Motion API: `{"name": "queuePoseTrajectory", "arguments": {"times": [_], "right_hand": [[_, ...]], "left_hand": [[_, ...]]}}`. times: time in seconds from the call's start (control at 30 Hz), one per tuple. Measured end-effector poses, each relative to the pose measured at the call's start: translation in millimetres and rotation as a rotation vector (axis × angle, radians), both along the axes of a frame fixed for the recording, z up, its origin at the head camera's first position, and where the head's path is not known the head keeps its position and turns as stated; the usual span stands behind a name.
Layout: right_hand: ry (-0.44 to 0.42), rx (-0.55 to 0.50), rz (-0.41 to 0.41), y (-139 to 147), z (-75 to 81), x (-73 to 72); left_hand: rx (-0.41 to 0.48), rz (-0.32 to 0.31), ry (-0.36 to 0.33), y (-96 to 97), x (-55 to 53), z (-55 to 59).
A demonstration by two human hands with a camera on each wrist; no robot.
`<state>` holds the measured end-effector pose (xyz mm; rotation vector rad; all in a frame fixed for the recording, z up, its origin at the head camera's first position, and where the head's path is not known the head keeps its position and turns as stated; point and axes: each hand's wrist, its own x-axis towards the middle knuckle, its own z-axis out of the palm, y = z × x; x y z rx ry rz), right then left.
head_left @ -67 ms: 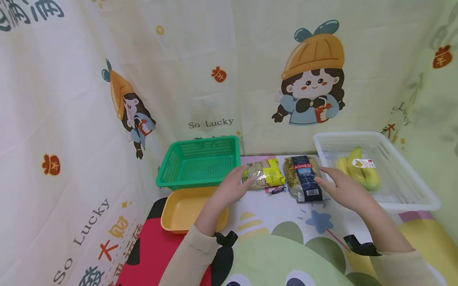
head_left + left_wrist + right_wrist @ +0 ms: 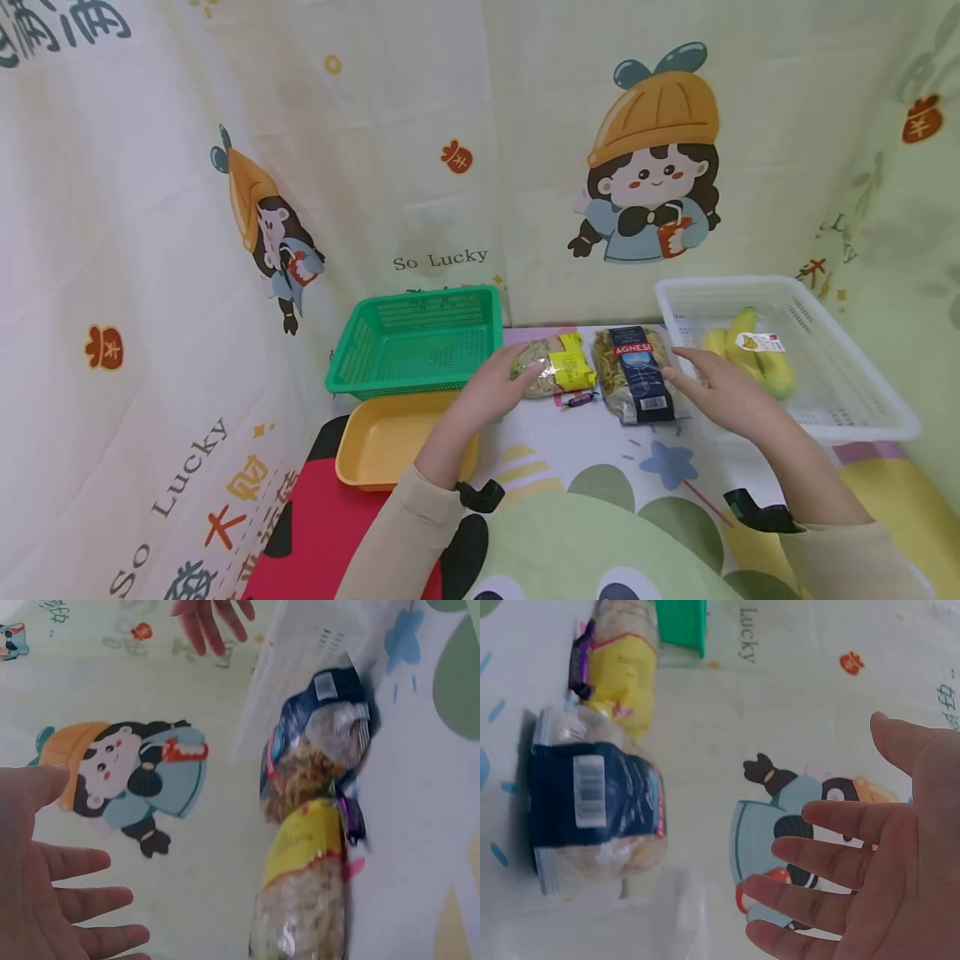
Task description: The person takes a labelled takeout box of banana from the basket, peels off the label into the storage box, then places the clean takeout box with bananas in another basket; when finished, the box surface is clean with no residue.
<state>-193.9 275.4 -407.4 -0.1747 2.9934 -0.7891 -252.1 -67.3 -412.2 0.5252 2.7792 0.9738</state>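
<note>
Fingers spread, my left hand [image 2: 491,387] hovers by the left end of a yellow-labelled clear food bag [image 2: 558,367], overlapping it in the head view. My right hand [image 2: 723,392] is held over the left side of the white basket, near a blue-labelled AGNESI pasta bag [image 2: 637,375]. Nothing is in either hand; the left wrist view shows the left fingers [image 2: 94,904] straight, and the right wrist view shows the same of the right fingers [image 2: 810,900]. A small purple-wrapped candy [image 2: 580,400] lies in front of the yellow-labelled bag.
A green basket [image 2: 360,392] stands at the back left, with a yellow tray [image 2: 348,467] in front of it. The white basket [image 2: 877,417] on the right contains yellow-green bananas [image 2: 776,375] with a label. A printed curtain [image 2: 525,167] hangs behind the table.
</note>
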Motion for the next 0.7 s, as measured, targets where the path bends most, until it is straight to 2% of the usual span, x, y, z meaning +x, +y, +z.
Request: {"name": "queuePoseTrajectory", "arguments": {"times": [0.13, 0.23, 0.43, 0.6, 0.7], "right_hand": [[0.008, 0.0, -0.011, 17, 6.8, -3.2], [-0.018, -0.016, -0.029, 35, 11.2, -5.8], [-0.095, -0.034, -0.071, 77, 15.2, -13.9], [-0.128, -0.044, -0.082, 111, 18.3, -19.8], [-0.171, -0.072, -0.101, 130, 20.0, -23.3]], "left_hand": [[0.072, -0.038, -0.037, 27.2, -11.0, 5.9], [0.128, -0.063, -0.078, 49.8, -19.7, 6.7], [0.231, -0.094, -0.211, 97.0, -32.3, 1.7], [0.279, -0.133, -0.272, 129.6, -40.3, -2.6], [0.324, -0.133, -0.308, 149.1, -46.2, -6.2]]}}
